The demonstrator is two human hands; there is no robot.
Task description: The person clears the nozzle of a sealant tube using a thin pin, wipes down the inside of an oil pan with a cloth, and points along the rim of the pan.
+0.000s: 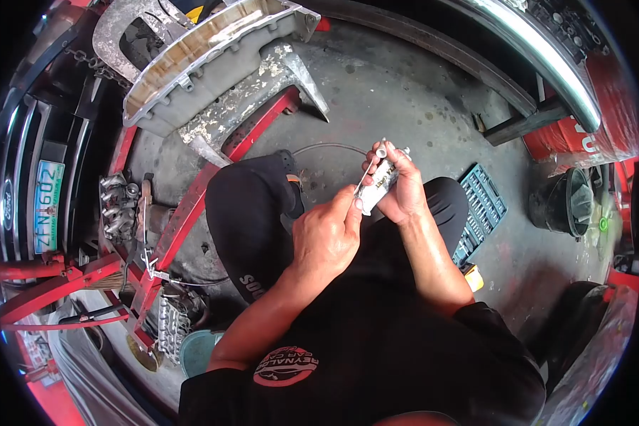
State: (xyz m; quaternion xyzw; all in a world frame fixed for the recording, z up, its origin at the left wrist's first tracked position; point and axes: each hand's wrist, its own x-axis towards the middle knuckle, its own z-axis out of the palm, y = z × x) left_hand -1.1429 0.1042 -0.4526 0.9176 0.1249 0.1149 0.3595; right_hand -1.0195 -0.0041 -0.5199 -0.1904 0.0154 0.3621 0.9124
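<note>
A small silvery metal part with dark lettering on its side is held in front of my lap. My right hand is wrapped round it, with a round hollow end showing at the top between the fingers. From the left, my left hand pinches a thin metal rod that lies along the part's side. The fingertips of both hands are close together at the part's lower end. What lies under the fingers is hidden.
A large metal pan rests on a worn stool at the upper left. Red stand bars cross the left side. An open teal socket set lies right of my knee, near a black bucket. Engine parts sit lower left.
</note>
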